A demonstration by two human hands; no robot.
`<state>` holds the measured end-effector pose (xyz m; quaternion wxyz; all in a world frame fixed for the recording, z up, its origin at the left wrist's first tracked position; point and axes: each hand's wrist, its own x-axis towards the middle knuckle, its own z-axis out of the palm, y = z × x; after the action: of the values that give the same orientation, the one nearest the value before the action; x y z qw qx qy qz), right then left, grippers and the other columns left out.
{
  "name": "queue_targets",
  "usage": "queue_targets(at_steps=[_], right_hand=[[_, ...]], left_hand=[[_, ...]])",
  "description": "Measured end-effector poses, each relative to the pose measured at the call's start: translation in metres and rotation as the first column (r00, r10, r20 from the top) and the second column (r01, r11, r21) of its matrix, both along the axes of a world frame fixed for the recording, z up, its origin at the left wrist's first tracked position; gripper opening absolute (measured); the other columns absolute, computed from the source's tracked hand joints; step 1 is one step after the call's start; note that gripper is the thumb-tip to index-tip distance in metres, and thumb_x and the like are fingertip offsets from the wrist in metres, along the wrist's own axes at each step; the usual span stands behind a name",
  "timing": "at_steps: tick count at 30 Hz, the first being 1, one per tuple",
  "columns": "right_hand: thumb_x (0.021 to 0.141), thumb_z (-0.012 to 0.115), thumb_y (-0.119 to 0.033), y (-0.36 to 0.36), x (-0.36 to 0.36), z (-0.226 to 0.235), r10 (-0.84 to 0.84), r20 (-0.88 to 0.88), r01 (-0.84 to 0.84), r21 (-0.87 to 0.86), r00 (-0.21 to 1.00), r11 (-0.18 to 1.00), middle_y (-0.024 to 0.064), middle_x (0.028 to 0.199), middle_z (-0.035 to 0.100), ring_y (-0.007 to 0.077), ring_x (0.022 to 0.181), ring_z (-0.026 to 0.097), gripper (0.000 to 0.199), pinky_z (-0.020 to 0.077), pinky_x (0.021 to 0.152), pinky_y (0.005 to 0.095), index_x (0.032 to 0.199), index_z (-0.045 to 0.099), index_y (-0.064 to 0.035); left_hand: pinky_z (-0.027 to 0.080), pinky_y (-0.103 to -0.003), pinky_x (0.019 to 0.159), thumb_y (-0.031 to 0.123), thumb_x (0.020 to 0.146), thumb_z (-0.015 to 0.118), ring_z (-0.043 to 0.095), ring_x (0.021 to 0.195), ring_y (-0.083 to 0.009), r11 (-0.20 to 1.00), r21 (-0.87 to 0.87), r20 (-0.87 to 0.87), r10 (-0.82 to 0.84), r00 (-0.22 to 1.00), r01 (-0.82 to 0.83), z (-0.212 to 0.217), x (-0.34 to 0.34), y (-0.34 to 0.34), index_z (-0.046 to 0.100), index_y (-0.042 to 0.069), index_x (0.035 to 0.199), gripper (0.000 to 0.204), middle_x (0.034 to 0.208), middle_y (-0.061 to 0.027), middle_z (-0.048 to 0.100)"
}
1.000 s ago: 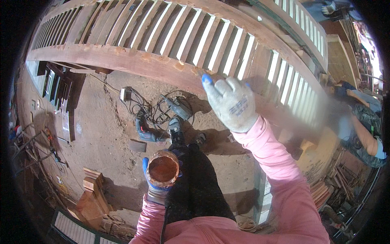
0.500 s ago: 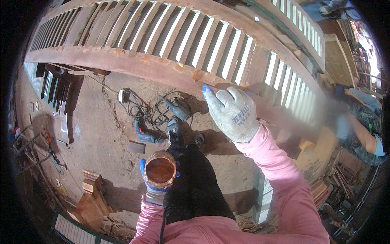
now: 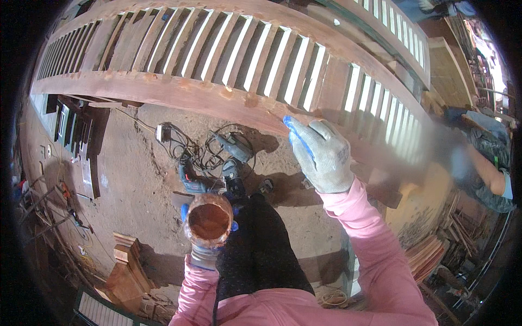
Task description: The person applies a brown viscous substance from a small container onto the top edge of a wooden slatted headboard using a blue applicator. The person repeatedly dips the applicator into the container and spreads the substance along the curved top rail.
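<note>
My left hand (image 3: 205, 254), in a white and blue work glove, is wrapped round a stained round tub (image 3: 209, 242) with reddish-brown paste inside. My right hand (image 3: 325, 155), in the same kind of glove, is held by the near rail of a long reddish wooden slatted frame (image 3: 163, 89). Its fingers are drawn together and point toward the rail. What they pinch, if anything, is hidden behind the glove. Paler filler-like spots dot the rail. Whether the fingertips touch the wood I cannot tell.
Power tools (image 3: 235, 145) with tangled cords (image 3: 187, 146) lie on the dirt floor beyond my feet. A stepped wooden block (image 3: 128, 261) stands at left. Stacked boards (image 3: 427, 258) lie at right. Another person's arm (image 3: 485, 174) shows at far right, partly blurred.
My right hand has shifted slightly right and down and turned, showing more of its thumb side. The tub in my left hand sits slightly left and higher. The view has shifted a little.
</note>
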<state>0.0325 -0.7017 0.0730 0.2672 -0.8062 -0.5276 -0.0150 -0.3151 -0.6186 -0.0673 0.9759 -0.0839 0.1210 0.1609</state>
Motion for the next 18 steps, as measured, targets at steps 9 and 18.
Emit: queue_targets(at_steps=[9,18], right_hand=[[0.079,0.075,-0.013,0.037,0.01,-0.026,0.193,0.366,-0.144,-0.155,0.911,0.977,0.0003,0.083,0.058,0.0187,0.077,0.061,0.05,0.0531,0.064,0.0367,0.128,0.071,-0.0108],[0.089,0.071,-0.013,0.012,0.012,0.001,0.056,-0.052,-0.059,-0.069,0.997,0.996,0.0086,0.087,0.066,0.0286,0.081,0.066,0.028,0.0554,0.07,0.0411,0.116,0.074,-0.0071]], left_hand=[[0.031,-0.053,0.122,0.045,0.105,0.056,0.039,0.148,-0.0307,0.844,0.528,-0.339,0.311,0.888,-0.094,0.022,0.061,0.069,0.036,0.014,0.16,0.066,0.164,-0.0116,0.04],[0.05,-0.056,0.111,0.04,0.105,0.056,0.041,0.147,-0.0405,0.872,0.395,0.171,0.241,0.955,-0.291,0.081,0.152,0.159,0.028,0.011,0.164,0.071,0.171,-0.0193,0.024]])
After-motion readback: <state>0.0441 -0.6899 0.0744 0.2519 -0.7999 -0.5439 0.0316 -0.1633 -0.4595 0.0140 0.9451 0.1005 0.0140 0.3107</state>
